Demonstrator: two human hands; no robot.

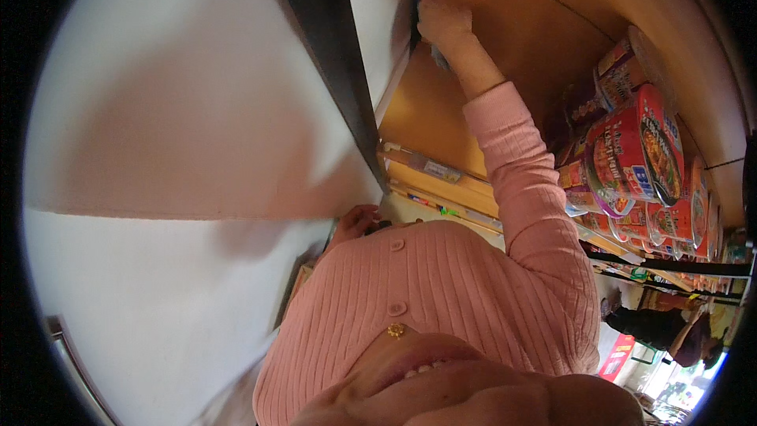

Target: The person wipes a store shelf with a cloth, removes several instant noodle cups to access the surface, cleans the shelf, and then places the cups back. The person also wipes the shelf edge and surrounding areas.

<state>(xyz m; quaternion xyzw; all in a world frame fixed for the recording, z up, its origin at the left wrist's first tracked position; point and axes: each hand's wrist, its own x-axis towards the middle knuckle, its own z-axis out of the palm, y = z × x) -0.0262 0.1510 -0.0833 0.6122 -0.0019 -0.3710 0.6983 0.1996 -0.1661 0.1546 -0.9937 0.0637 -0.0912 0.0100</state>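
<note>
My right hand (443,19) reaches over a wooden shelf board (514,29), its fingers curled at the board's edge by a black upright. A bit of grey cloth (439,58) shows under the wrist, bunched in that hand. My left hand (357,220) is low beside my body, partly hidden by the pink ribbed cardigan. Its fingers are bent near a small dark object (378,227); whether they grip it is unclear. Red instant noodle bowls (627,154) stand stacked on the shelf, right of my right forearm.
A black metal upright (331,41) runs between the shelf and a white wall (177,100) on the left. Price-label rails (440,170) line the shelf's front edge, with lower shelves below. Another person (668,328) in dark clothes is far off at the lower right.
</note>
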